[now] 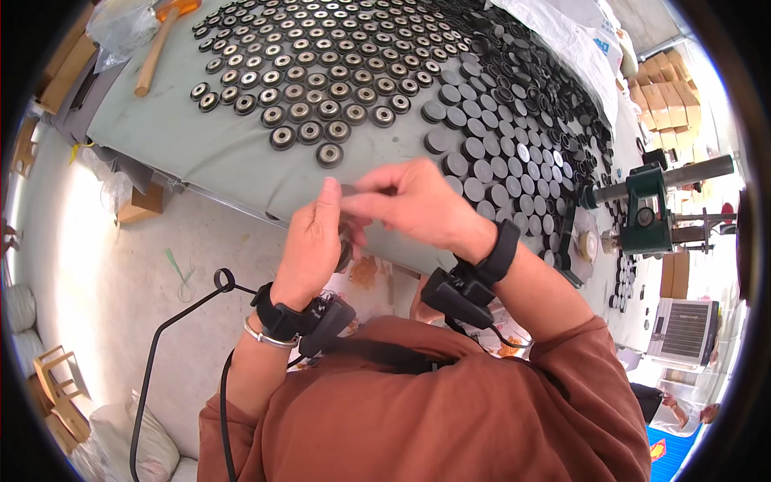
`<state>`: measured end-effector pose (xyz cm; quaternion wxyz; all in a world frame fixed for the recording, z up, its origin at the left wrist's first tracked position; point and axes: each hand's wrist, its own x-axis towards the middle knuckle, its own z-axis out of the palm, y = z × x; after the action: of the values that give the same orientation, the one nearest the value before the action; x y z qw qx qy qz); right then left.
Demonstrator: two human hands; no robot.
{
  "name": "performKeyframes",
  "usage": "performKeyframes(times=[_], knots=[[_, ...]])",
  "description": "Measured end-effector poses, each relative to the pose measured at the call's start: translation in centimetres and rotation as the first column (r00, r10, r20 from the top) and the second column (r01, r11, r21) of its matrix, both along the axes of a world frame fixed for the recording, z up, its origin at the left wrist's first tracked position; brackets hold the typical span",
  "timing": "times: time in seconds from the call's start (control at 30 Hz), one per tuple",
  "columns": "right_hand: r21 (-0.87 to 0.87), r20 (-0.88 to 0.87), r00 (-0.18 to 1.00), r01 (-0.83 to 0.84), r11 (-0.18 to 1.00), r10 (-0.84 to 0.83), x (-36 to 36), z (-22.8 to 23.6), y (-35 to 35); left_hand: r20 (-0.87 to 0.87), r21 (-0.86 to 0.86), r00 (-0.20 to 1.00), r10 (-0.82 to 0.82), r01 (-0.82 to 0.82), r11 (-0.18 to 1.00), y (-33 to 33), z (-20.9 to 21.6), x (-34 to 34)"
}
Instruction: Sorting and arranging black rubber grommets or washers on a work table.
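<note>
My left hand (313, 245) is raised in front of my body at the table's near edge, its fingers curled around a dark round piece (345, 255) that is mostly hidden. Against its thumb, my right hand (422, 205) brings thumb and forefinger together in a pinch; blur hides what lies between those fingertips. Just beyond the hands sits a black-rimmed wheel with a metal bearing centre (329, 155), nearest of many such wheels (313, 80) spread over the table. Right of my right hand lie many round black caps with grey faces (482, 169), some touching each other.
A hammer with a wooden handle (157, 56) rests at the far left of the green-grey tabletop (177, 132). Loose black rings (554, 104) are heaped by a white sack (562, 36). A green hand press (646, 210) stands at the right. Another person's arm (676, 411) shows lower right.
</note>
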<state>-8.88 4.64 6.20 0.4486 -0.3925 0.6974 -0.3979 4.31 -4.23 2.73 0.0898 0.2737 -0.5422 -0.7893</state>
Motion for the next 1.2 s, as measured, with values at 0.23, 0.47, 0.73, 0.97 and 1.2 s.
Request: performKeyframes(times=[0.23, 0.47, 0.73, 0.97, 1.2], knots=[[-0.233, -0.545, 0.797, 0.156, 0.960, -0.262, -2.7, -2.3, -3.3, 0.095, -0.990, 0.960, 0.264, 0.064, 0.125, -4.0, -0.7, -1.7], [-0.342, -0.842, 0.513, -0.268, 0.901, -0.167, -2.2, -4.0, -4.0, 0.222, -0.965, 0.947, 0.233, 0.179, 0.191, -4.2, -0.6, -2.4], [-0.159, -0.942, 0.335, -0.384, 0.909, -0.023, -1.8, -3.9, -3.3, 0.150, -0.967, 0.952, 0.268, 0.085, 0.240, -4.0, -1.1, -2.2], [0.055, -0.986, 0.114, -0.478, 0.877, 0.124, -0.3, -2.9, -3.5, 0.145, -0.952, 0.944, 0.298, 0.050, 0.303, -3.9, -0.9, -2.2], [0.069, -0.989, 0.096, -0.395, 0.916, 0.116, -1.0, -3.3, -2.9, 0.006, 0.308, 0.947, 0.321, -0.307, 0.900, -4.1, -0.1, -0.1]])
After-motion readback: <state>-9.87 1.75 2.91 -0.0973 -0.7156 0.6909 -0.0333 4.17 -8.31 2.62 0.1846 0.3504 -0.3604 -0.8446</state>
